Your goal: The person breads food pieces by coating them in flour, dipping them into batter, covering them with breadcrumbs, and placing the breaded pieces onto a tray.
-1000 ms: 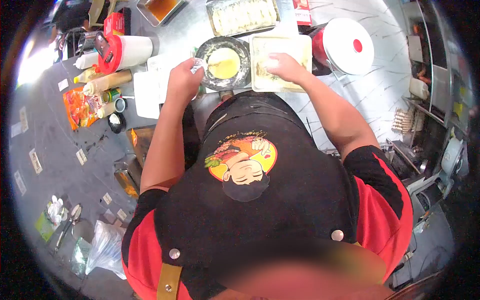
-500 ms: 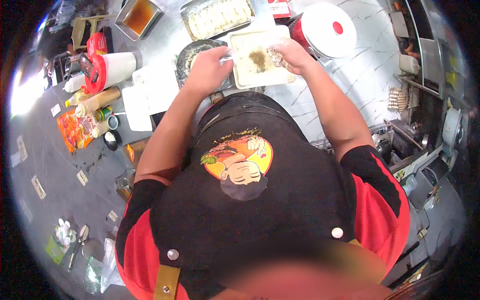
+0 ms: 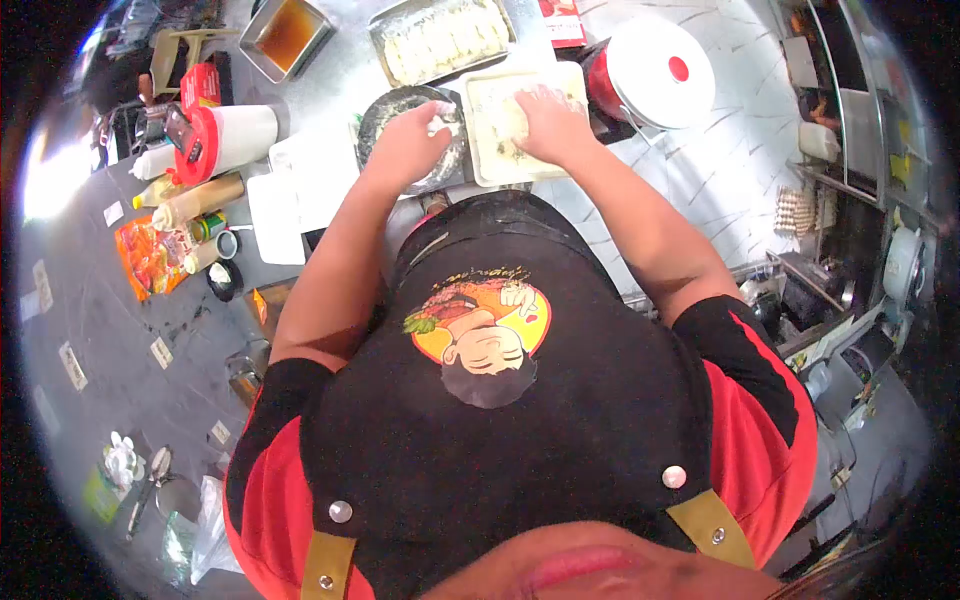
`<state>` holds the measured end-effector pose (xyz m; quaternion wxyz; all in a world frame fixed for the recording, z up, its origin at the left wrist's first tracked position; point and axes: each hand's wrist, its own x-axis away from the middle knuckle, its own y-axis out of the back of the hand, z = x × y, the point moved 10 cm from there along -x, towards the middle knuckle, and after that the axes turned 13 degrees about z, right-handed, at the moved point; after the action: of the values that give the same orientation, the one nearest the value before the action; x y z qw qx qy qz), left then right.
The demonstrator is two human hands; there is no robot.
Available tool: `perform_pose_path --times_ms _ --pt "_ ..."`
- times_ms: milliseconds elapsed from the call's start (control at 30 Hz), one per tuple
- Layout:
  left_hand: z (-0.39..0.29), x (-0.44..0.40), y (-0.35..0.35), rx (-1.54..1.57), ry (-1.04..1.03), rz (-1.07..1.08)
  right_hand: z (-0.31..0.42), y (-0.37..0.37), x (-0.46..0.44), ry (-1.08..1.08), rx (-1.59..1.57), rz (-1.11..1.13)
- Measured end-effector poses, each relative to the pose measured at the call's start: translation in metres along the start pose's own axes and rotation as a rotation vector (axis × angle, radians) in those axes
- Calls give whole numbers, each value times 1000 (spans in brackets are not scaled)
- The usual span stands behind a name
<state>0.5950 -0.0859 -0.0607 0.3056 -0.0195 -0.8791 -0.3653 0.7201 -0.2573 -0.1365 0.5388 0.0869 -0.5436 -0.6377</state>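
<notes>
My left hand [image 3: 408, 148] is over the dark round bowl [image 3: 372, 118], its thumb and fingertips apart and dusted white, with nothing visible between them. White powder shows around the bowl's inside. Beside it, my right hand [image 3: 552, 125] reaches into the cream rectangular tray [image 3: 484, 160], fingers spread and palm down on pale powder. What lies under that palm is hidden. Behind the tray, a metal pan [image 3: 443, 42] holds a row of several pale, white-coated pieces.
A metal container of brown liquid [image 3: 287, 38] stands at the back left. Left are a red-lidded container [image 3: 235, 138], squeeze bottles [image 3: 205, 200] and an orange packet [image 3: 150, 258]. A red bucket with a white lid [image 3: 660, 75] is right of the tray.
The yellow round piece seen in the bowl earlier is no longer visible there. My left hand has moved from the bowl's side to over it. My right hand has lowered and spread in the tray.
</notes>
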Motion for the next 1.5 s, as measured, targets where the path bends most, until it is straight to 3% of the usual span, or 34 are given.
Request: perform_pose_path --times_ms 67,167,300,400,433,467,533,600,633,667,733,833,967,1067,1100,1167,1200,1267,1367,1500 --pt "28 13 10 15 29 -48 7 0 14 -95 89 38" --pt "59 38 21 16 88 -73 15 -10 16 -71 160 -82" --pt "109 65 16 206 183 -33 11 -37 -5 -35 -100 30" --pt "134 94 23 197 159 -185 3 -53 -20 103 -202 -38" --pt "133 97 26 164 139 -190 -5 -59 -28 156 -276 -2" --pt "136 104 28 188 161 -160 -11 -61 -33 52 -355 138" --pt "136 114 34 240 185 -88 -40 -103 -43 99 -1148 250" --pt "155 118 35 288 190 -101 -52 -112 -45 113 -1397 248" --pt "167 118 32 311 189 -105 -37 -110 -20 -118 -1757 411" --pt "174 125 37 280 161 -226 -23 -96 -12 -146 -1778 355" --pt "184 129 36 382 212 -150 -8 -83 -4 -207 -1820 238" --pt "198 131 40 401 174 -144 -49 -119 -34 -88 -1754 364" --pt "209 136 53 382 98 -172 -30 -77 -12 -221 -1428 84" --pt "222 131 47 499 31 -123 -23 -48 -19 -97 -670 153" --pt "222 135 48 527 113 -69 -21 -40 -19 -119 -284 167" --pt "223 132 52 479 155 -64 -28 -27 -11 -120 -303 30" --pt "223 128 55 455 59 -85 -41 -25 -2 -211 -562 -37" --pt "225 127 56 462 63 -99 -40 -19 13 -307 -410 -59" --pt "218 132 64 426 73 -77 14 -39 14 -251 -128 44" --pt "217 126 62 469 89 -46 49 -53 15 -326 -116 -51"
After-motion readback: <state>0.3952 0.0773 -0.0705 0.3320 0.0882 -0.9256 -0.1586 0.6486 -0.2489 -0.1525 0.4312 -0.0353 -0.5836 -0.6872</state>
